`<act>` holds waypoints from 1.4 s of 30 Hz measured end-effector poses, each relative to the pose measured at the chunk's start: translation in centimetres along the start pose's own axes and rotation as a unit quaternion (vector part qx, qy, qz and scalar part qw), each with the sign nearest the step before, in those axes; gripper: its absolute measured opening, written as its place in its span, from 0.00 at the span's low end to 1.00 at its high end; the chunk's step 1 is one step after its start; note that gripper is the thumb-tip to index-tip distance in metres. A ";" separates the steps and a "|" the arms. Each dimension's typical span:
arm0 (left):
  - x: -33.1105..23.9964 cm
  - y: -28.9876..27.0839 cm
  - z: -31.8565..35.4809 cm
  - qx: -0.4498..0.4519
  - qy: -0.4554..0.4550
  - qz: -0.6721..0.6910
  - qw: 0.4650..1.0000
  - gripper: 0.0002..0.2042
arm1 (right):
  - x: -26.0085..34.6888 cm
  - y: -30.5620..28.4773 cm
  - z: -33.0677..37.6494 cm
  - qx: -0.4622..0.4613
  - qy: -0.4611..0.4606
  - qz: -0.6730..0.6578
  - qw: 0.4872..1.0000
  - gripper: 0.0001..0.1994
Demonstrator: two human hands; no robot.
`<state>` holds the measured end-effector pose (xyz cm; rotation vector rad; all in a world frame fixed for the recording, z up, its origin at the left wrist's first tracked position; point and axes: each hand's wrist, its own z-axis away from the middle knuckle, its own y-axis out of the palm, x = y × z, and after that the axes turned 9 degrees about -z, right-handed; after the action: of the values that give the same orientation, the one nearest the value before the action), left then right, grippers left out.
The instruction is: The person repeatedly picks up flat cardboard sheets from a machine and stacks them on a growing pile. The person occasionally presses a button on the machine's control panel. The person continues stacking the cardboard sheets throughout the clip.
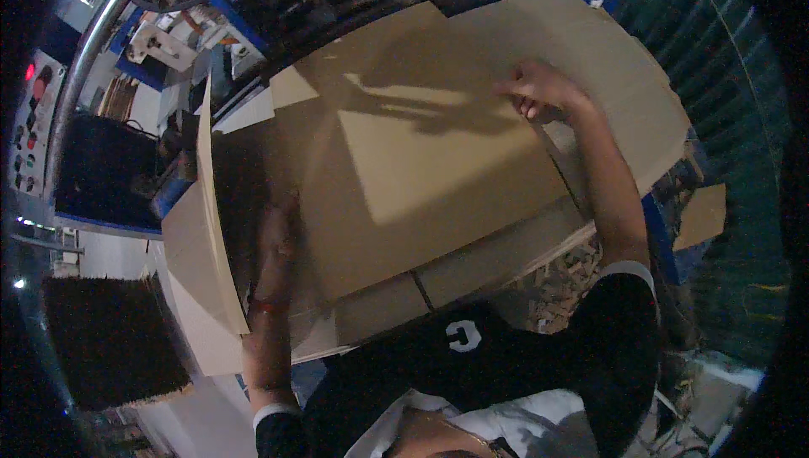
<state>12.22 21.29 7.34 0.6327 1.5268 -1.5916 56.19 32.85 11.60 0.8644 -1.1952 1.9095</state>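
Note:
A large brown cardboard sheet (438, 155) with a dark slot near its lower edge lies flat in front of me, over other sheets. My right hand (543, 91) is at its upper right edge, with one finger pointing left and the others curled in. Whether the curled fingers pinch anything is hidden. In shadow at the left, my left hand (282, 226) is dark and blurred, over the left part of the sheet. Just left of it a cardboard flap (215, 214) stands up on edge. The left fingers cannot be made out.
Dark machinery (362, 3) runs along the far side. A control panel (34, 125) with knobs and a red light is at the far left, above a dark bristly block (109, 340). Cardboard scraps (560, 289) lie below the right edge. A green corrugated wall (725, 121) borders the right.

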 end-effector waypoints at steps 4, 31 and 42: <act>-1.1 0.1 0.8 0.026 -0.024 0.040 0.999 0.24 | -1.7 0.3 1.6 0.010 0.029 -0.044 0.999 0.21; 1.9 -8.5 18.9 -0.234 0.310 -0.438 0.811 0.29 | -1.1 8.8 14.6 -0.064 -0.186 0.387 0.901 0.36; 4.3 -7.2 13.3 0.055 0.301 -0.537 0.786 0.24 | -2.8 8.7 14.0 -0.033 -0.245 0.340 0.908 0.38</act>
<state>6.44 6.87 9.70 0.3097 2.5611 -2.4703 52.63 16.54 10.30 1.0106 -2.0677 2.2248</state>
